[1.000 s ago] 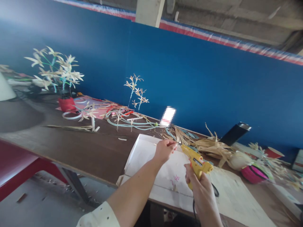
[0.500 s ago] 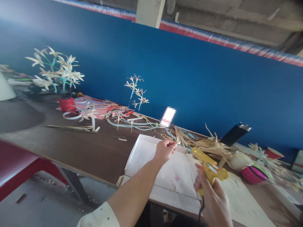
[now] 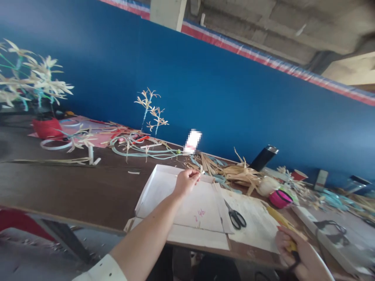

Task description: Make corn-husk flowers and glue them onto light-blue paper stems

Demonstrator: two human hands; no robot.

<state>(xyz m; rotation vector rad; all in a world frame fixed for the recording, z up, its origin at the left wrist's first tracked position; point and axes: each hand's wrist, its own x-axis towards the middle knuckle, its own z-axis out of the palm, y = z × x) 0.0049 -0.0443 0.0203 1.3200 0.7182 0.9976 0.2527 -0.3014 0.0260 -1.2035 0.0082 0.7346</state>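
My left hand (image 3: 187, 182) is closed in a pinch on a small pale piece (image 3: 202, 170), above the far part of a white open box (image 3: 164, 187). The box has pink writing inside. My right hand (image 3: 295, 248) is wrapped round a yellow glue gun (image 3: 283, 218) at the lower right, over the table's near right side. Black-handled scissors (image 3: 236, 218) lie between the box and a pale sheet (image 3: 252, 222).
Dried husks (image 3: 240, 175) and a black bottle (image 3: 264, 157) are behind the sheet. A pink pouch (image 3: 280, 198) sits to the right. Coiled pale green tubing (image 3: 117, 150) and a red pot (image 3: 47, 128) of pale flowers stand left.
My right hand has moved right with the glue gun, away from the box, and the scissors now show. The view has turned right. My left hand stays pinched over the box.
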